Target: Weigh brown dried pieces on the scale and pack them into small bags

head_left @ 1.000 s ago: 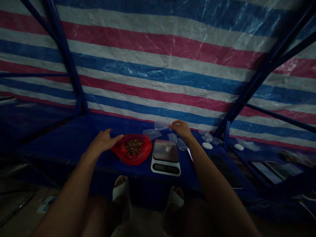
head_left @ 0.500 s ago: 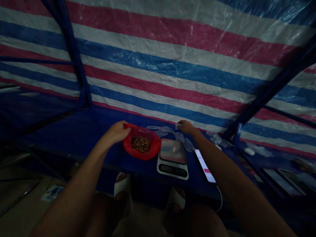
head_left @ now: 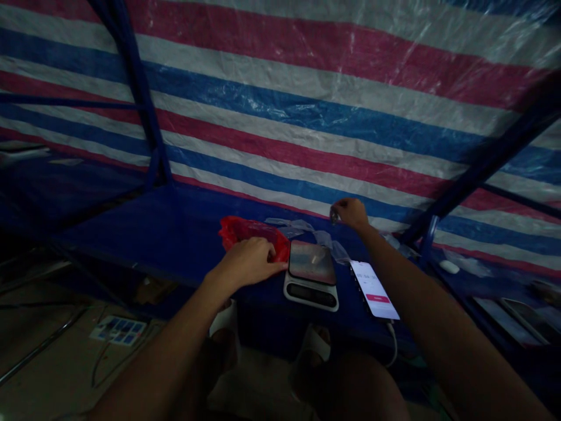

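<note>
My left hand point(head_left: 249, 261) is over the front of a red plastic bag point(head_left: 245, 225), its thumb stretched out and apart from the bent fingers. It covers the bag's mouth, so the brown pieces inside are hidden. Right of the bag lies a white kitchen scale point(head_left: 312, 294), its dark plate carrying nothing but a faint reflection. Out past the scale, my right hand point(head_left: 353, 213) is raised above the tabletop in a pinch. Between its fingertips is a small clear plastic bag point(head_left: 335, 215), dim and partly hidden.
Several clear plastic bags point(head_left: 322, 237) lie in a row behind the scale. A lit phone point(head_left: 374, 290) with a white cable lies to its right. A striped tarp point(head_left: 280, 117) hangs behind the blue tabletop point(head_left: 184, 234), between blue posts point(head_left: 149, 123). A white mouse-like object point(head_left: 449, 266) lies farther right.
My left hand has left the red bag's left rim and moved right over its front. My right hand has lifted and moved right with the small clear bag. The view has shifted slightly.
</note>
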Tool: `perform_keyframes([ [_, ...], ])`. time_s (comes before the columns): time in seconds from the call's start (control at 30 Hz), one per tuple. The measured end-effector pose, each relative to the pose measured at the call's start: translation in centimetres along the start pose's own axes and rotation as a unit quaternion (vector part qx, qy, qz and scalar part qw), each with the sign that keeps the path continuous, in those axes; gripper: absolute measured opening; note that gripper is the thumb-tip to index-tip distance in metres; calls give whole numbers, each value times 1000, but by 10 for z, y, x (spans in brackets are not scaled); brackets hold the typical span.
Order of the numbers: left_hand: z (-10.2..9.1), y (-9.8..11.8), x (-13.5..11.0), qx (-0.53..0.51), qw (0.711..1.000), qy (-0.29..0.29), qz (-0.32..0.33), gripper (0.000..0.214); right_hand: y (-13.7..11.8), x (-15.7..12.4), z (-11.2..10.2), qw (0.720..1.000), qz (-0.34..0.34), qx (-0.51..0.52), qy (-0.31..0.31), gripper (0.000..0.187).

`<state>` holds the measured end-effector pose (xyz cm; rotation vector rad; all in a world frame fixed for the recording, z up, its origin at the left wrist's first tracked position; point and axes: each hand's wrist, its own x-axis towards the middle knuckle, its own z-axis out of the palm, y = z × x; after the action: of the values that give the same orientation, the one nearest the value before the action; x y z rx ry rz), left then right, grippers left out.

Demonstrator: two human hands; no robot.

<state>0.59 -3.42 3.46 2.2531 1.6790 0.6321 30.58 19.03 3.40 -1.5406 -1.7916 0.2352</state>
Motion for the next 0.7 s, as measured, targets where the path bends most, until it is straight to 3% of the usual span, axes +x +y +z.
perform_keyframes([
  [0.13,21,1,-6,-42,997,-37,43,18,-38,-21,-20,998,-26,35,33,10],
  [0.3,21,-1,-12,-108,986,-98,83,24,-88,-78,-24,965,-100,241,33,15],
  [0.4,12,-2,-10,-139,987,-40,69,26,-110,-111,-14,939,-83,333,23,22],
  [0.47,3,-1,-5,-185,982,29,27,29,-120,-129,-5,921,-58,384,16,25],
  [0.53,-6,1,2,-263,958,107,-36,30,-127,-144,5,912,-50,408,12,24],
  [0.6,-11,4,7,-345,921,160,-84,39,-133,-155,14,916,-87,391,17,17],
  [0.7,-10,7,10,-396,897,166,-107,53,-136,-166,25,932,-197,305,-5,5],
])
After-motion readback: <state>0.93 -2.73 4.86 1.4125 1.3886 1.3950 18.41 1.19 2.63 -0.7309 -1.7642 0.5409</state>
